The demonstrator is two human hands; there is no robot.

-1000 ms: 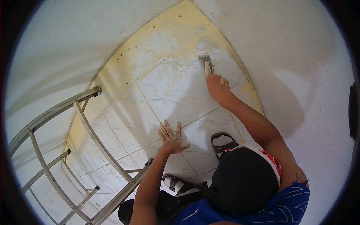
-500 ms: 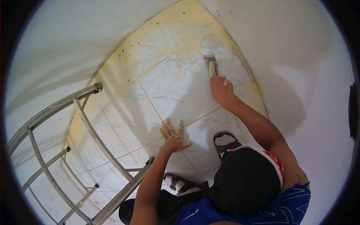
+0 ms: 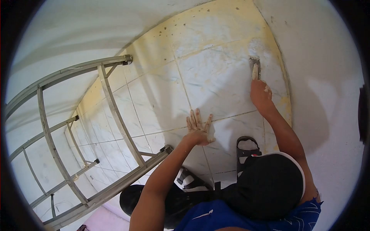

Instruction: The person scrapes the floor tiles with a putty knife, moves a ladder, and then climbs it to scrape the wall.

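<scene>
My right hand (image 3: 260,93) grips the pale handle of a scraper (image 3: 254,65), its blade pressed on a dusty patch of the tiled floor (image 3: 216,81) near the right wall. My left hand (image 3: 199,129) lies flat on the floor with fingers spread, at a grout joint between tiles. Nothing is in it. My sandalled feet (image 3: 246,148) stand just behind the left hand, partly hidden by my body.
A metal ladder (image 3: 111,111) lies on its side at the left, its end close to my left foot. White walls (image 3: 327,77) close in on the right and at the back. Yellowish stains run along the floor's edges.
The view has swung so the ladder fills more of the left. My right hand and the scraper have shifted a little along the floor by the right wall; the left hand stays planted.
</scene>
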